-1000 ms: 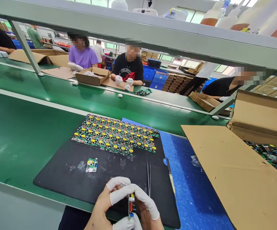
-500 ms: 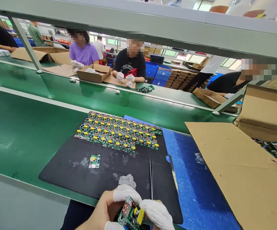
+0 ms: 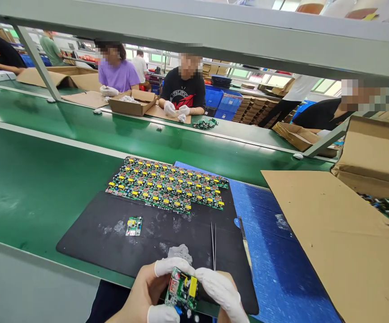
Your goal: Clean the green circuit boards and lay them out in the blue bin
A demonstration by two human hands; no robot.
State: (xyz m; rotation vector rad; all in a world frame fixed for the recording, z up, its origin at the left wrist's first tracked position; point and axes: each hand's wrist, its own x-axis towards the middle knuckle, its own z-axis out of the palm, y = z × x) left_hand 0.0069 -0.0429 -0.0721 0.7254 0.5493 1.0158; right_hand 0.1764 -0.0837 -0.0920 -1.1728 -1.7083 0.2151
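At the near edge of the black mat, my left hand holds a small green circuit board with a yellow component on it. White covers sit on its finger and thumb. My right hand, its fingers also covered in white, is closed at the board's upper right edge; its thumb is hidden. Just beyond my hands lies a lump of grey putty-like material. Tweezers rest to the right of it. Further left on the mat is a single circuit board.
Rows of circuit boards cover the mat's far part. A knife-like tool lies at its right edge, beside blue sheeting. An open cardboard box with boards stands right. A shelf beam crosses above; co-workers sit across the green belt.
The held board has turned, its yellow component now more upright in view. My right hand has shifted slightly along with it. Small items on the far green belt have moved left.
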